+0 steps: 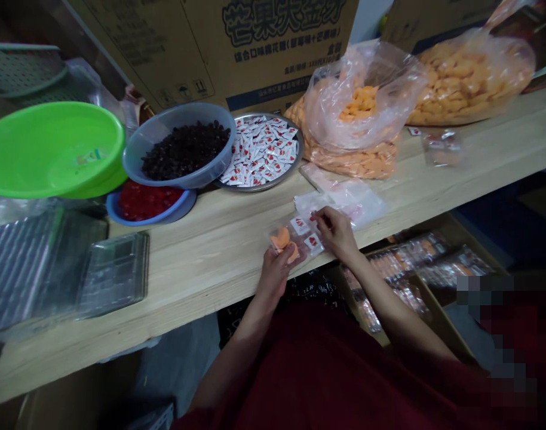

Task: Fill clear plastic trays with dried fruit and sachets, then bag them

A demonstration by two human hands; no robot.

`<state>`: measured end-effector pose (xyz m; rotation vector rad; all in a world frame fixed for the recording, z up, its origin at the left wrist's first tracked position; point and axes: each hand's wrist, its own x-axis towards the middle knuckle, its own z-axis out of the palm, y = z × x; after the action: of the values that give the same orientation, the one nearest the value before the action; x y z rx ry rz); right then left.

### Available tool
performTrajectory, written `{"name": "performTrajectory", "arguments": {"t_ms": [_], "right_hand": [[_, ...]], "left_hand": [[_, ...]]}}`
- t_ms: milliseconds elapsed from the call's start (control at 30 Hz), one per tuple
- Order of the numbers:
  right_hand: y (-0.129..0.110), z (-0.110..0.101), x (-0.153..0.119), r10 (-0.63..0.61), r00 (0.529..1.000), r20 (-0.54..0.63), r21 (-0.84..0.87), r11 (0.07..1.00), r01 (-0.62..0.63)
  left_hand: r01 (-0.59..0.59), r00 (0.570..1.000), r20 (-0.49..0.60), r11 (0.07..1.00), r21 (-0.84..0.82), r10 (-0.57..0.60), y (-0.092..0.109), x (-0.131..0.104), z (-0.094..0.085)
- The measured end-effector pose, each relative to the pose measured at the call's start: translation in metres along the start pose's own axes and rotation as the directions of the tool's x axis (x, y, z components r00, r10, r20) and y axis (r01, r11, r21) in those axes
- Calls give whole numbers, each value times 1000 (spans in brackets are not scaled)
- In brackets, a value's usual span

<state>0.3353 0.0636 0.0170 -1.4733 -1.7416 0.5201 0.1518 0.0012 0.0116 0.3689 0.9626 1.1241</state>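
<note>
My left hand (pixel 275 272) grips a small clear plastic tray at the table's front edge. Orange pieces (pixel 281 238) lie in the tray's left part, and two white packets with red print (pixel 313 241) are at its right side. Over the tray's right end is my right hand (pixel 337 232), its fingers pinched together; something small and red shows at the fingertips, too small to make out. Just behind the hands, thin clear plastic bags (pixel 356 200) lie on the table.
Behind stand a green bowl (pixel 40 149), a bowl of dark pieces (pixel 136 161), a blue bowl of red pieces (pixel 190 200), a metal dish of packets (pixel 301 149) and bags of orange pieces (pixel 465 77). Clear trays (pixel 114 272) lie left; a box of filled packs (pixel 452 307) sits below right.
</note>
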Motion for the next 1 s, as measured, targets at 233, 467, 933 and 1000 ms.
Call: {"name": "performTrajectory", "arguments": {"t_ms": [233, 467, 933, 1000], "right_hand": [[-2, -11, 10, -32, 999, 17, 65, 997, 31], [-17, 19, 25, -91, 986, 137, 0, 996, 92], [-2, 50, 33, 165, 970, 180, 78, 980, -181], [6, 61, 29, 209, 961, 183, 112, 966, -231]], "left_hand": [[-40, 990, -138, 999, -20, 37, 34, -29, -61], [-164, 966, -218, 980, -116, 136, 32, -40, -69], [-291, 937, -232, 950, -111, 260, 34, -41, -58], [-290, 933, -249, 953, -92, 260, 25, -43, -58]]}}
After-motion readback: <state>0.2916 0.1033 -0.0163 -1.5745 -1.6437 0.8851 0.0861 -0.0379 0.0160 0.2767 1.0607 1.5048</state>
